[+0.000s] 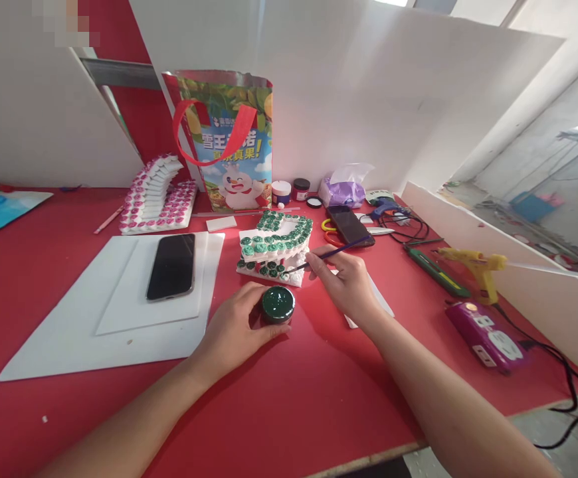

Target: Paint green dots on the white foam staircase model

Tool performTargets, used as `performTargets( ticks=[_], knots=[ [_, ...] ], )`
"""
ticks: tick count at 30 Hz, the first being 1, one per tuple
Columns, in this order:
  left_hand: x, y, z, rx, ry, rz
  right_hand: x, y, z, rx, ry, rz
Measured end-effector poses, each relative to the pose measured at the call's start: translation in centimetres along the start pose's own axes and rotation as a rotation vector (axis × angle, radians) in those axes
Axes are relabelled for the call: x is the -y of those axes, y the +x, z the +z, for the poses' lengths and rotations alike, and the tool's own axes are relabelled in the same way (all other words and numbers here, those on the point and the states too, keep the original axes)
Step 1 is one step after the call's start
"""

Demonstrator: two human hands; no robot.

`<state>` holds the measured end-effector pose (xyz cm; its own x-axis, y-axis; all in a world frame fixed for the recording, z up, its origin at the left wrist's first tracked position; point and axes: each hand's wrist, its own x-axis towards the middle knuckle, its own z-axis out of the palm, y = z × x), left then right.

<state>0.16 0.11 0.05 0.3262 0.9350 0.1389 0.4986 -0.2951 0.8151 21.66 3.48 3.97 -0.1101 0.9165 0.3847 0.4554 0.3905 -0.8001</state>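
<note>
My left hand [239, 322] is wrapped round a small jar of dark green paint [278, 304] in front of the model. Between the fingers of my right hand [341, 279] is a thin dark paintbrush [336, 251], its tip at the lower front edge of the white model. That model [275, 245] has two levels, covered with small rosettes. Many rosettes are green, light on the upper front and darker elsewhere; those at the lower right are white. The brush tip's exact contact is too small to tell.
A phone [172, 267] lies on white boards [80, 345] at left. Behind stand a pink-and-white model [157, 199], a printed bag [239, 166], paint jars [301, 188] and tissues [341, 191]. Rightward are scissors [331, 232], another phone [351, 226], a cutter [436, 271], glue gun [476, 265] and purple power strip [488, 337].
</note>
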Motion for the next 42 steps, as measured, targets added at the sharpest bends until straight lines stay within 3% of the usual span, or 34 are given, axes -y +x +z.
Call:
performTargets(
  ticks=[17, 24, 27, 33, 42],
  knots=[
    [0.1, -0.1, 0.0, 0.006, -0.002, -0.002, 0.1, -0.2, 0.0, -0.004, -0.007, 0.012],
    [0.0, 0.0, -0.2, 0.038, 0.023, -0.045, 0.8, -0.2, -0.9, -0.151, 0.317, -0.002],
    [-0.2, 0.1, -0.2, 0.045, 0.043, -0.065, 1.2, -0.5, -1.0, -0.099, 0.417, -0.006],
    [-0.2, 0.1, -0.2, 0.033, 0.040, -0.044, 1.4, -0.9, -0.8, 0.079, 0.339, -0.069],
    [0.0, 0.1, -0.2, 0.038, 0.014, -0.030, 2.2, -0.7, -0.9, 0.114, 0.222, -0.027]
  ],
)
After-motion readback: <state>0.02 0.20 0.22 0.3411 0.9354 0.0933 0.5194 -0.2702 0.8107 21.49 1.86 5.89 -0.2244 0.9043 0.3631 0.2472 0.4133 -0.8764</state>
